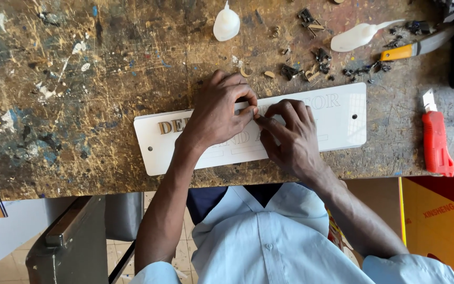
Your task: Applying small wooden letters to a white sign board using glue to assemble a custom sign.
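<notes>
Both hands meet over the middle of a long white sign plate [342,123]. The left hand [217,113] has its grip pinched nearly closed, thumb and forefinger tips pressed together at the plate's upper middle; whatever small piece sits between them is too small to make out. The right hand [290,134] lies just beside it, fingers curled, forefinger tip touching the left fingertips at the same spot; whether its grip holds anything cannot be told.

The plate lies flat under both hands, lengthwise along the near edge of the bench [80,79], with gold letters [166,127] set in at its left end and outlined letter slots to the right. A small hole shows near each end.

Beyond the plate, 2 white glue bottles [226,23] rest on the scratched, paint-stained bench, with small dark cut-out scraps [319,60] scattered between them. A yellow-handled knife [416,48] lies at the upper right, and a red utility knife [436,139] sits right of the plate, well apart from the hands.
</notes>
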